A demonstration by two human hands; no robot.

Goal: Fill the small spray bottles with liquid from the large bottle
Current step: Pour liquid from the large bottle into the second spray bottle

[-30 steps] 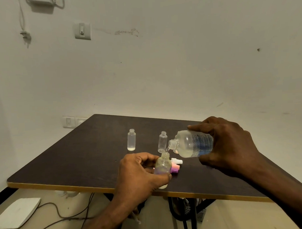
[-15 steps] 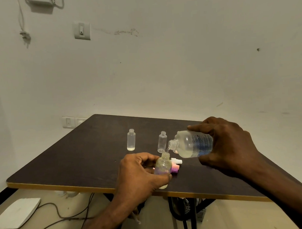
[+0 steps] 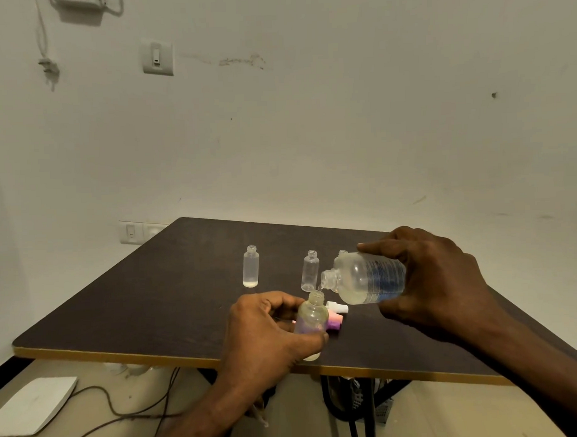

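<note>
Pour: keep large bottle [image 3: 369, 277] mouth just above small bottle [image 3: 312, 317] neck, tilt slowly.
Grip: right hand [image 3: 436, 278] wrapped around large bottle; left hand [image 3: 265, 330] fingers curled around small bottle.

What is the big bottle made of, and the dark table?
The big bottle in the right hand looks like clear, slightly cloudy plastic: you can see the liquid through it. It could be glass, but that seems unlikely. The table looks like dark wood-look board with a matte top and a pale yellow edge strip.

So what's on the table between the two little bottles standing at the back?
Nothing: in the head view, only bare dark table shows between the frosted little bottle and the clear little bottle.
</note>
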